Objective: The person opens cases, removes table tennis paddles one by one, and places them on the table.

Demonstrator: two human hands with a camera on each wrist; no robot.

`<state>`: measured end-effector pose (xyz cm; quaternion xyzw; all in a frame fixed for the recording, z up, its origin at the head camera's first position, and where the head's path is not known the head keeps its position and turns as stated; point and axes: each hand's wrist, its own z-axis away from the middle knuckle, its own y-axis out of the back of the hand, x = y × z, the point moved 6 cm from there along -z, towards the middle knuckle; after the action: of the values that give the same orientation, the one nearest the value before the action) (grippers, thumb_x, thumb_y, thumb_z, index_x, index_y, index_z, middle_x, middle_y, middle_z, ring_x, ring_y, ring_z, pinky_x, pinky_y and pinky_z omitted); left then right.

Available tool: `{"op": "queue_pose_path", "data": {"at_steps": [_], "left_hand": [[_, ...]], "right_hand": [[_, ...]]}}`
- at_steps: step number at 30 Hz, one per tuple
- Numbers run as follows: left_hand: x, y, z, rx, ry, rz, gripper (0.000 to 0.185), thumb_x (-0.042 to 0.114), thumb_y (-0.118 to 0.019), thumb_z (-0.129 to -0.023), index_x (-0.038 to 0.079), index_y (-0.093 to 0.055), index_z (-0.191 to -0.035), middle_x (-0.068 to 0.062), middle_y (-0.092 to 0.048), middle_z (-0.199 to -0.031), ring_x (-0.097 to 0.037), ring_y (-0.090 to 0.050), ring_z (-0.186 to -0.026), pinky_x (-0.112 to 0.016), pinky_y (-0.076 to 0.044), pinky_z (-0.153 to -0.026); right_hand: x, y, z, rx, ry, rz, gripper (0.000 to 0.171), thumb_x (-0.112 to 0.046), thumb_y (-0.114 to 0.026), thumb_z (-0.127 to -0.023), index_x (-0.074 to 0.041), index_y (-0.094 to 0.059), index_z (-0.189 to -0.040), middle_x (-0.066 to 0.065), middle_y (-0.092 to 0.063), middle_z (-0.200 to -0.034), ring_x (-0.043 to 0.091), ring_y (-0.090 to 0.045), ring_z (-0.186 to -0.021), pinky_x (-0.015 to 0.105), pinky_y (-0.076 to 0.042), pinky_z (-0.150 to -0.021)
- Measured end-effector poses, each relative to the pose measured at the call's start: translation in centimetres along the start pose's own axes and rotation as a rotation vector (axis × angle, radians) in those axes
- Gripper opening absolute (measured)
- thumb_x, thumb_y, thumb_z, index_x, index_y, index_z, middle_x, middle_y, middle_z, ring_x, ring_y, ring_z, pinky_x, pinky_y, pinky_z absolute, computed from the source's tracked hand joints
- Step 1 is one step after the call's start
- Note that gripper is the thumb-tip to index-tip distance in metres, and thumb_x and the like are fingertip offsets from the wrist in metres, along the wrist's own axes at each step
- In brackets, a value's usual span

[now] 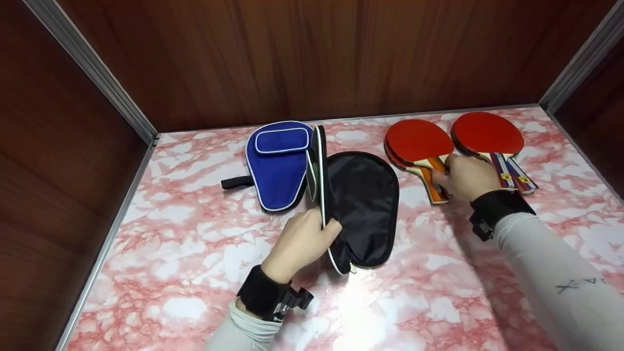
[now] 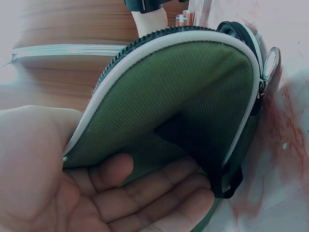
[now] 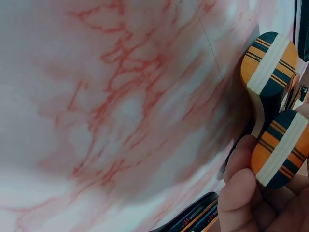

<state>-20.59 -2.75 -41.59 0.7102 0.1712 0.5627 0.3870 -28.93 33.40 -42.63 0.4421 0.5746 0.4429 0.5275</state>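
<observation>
An unzipped black paddle case [image 1: 364, 204] lies on the pink marble table [image 1: 185, 253]. My left hand [image 1: 321, 230] pinches the case's upper flap [image 2: 193, 101] by its white-piped edge and holds it upright, thumb on one side and fingers on the other. The zip ring [image 2: 270, 63] hangs at the flap's end. To the right lie two stacked red paddles [image 1: 418, 141] with orange-striped handles [image 3: 268, 63]. My right hand [image 1: 446, 176] grips the upper handle [image 3: 281, 150] of that stack, with its fingers [image 3: 239, 193] curled round it.
A closed blue case [image 1: 275, 163] with a black strap lies left of the black one. Another pair of red paddles [image 1: 487, 132] with blue-red handles lies at the far right. Brown wooden walls [image 1: 312, 58] with metal corner strips enclose the table on three sides.
</observation>
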Motion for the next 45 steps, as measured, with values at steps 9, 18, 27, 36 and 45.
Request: {"op": "queue_pose_path", "data": {"at_steps": [9,18,27,36,45], "left_hand": [[0.1,0.0,0.0,0.007,-0.017,-0.01,0.03,0.024,-0.06,-0.099,0.021,-0.047,-0.072,0.008,-0.041,-0.066,-0.02,-0.047,-0.063,-0.039,-0.043,-0.059],[0.2,0.1,0.0,0.014,-0.01,-0.016,0.031,0.026,-0.06,-0.099,0.021,-0.048,-0.071,0.007,-0.044,-0.065,-0.021,-0.049,-0.063,-0.041,-0.045,-0.06],[0.4,0.0,0.1,0.019,-0.023,-0.017,0.032,0.027,-0.059,-0.101,0.022,-0.048,-0.072,0.007,-0.043,-0.066,-0.022,-0.05,-0.064,-0.041,-0.045,-0.061],[1.0,-0.4,0.5,0.088,-0.042,0.001,0.025,0.034,-0.064,-0.107,0.01,-0.066,-0.11,-0.006,-0.068,-0.098,-0.033,-0.07,-0.089,-0.054,-0.057,-0.084],[3.8,-2.7,-0.2,0.12,-0.107,-0.111,0.044,0.03,-0.068,-0.103,-0.005,-0.063,-0.129,-0.025,-0.06,-0.145,-0.046,-0.073,-0.1,-0.056,-0.06,-0.091]], "right_hand": [[0.1,-0.1,0.6,0.071,0.027,0.004,0.034,-0.03,-0.071,-0.105,-0.001,-0.061,-0.091,0.009,-0.056,-0.067,0.034,-0.058,-0.063,0.05,-0.044,-0.061],[-0.9,0.1,0.3,-0.01,-0.01,-0.028,0.037,-0.033,-0.067,-0.106,0.002,-0.065,-0.096,0.012,-0.065,-0.074,0.035,-0.063,-0.07,0.054,-0.051,-0.068],[-0.7,0.1,0.4,-0.055,-0.056,-0.063,0.039,-0.036,-0.064,-0.107,0.001,-0.064,-0.096,0.012,-0.062,-0.074,0.036,-0.061,-0.072,0.051,-0.047,-0.069],[-1.0,0.7,1.4,-0.037,-0.097,-0.069,0.059,-0.055,-0.062,-0.109,0.002,-0.068,-0.097,0.014,-0.064,-0.074,0.041,-0.063,-0.077,0.054,-0.049,-0.071],[-2.0,2.8,4.5,0.169,-0.041,-0.066,0.06,-0.044,-0.07,-0.108,0.013,-0.067,-0.127,0.036,-0.07,-0.117,0.056,-0.067,-0.104,0.071,-0.054,-0.087]]}}
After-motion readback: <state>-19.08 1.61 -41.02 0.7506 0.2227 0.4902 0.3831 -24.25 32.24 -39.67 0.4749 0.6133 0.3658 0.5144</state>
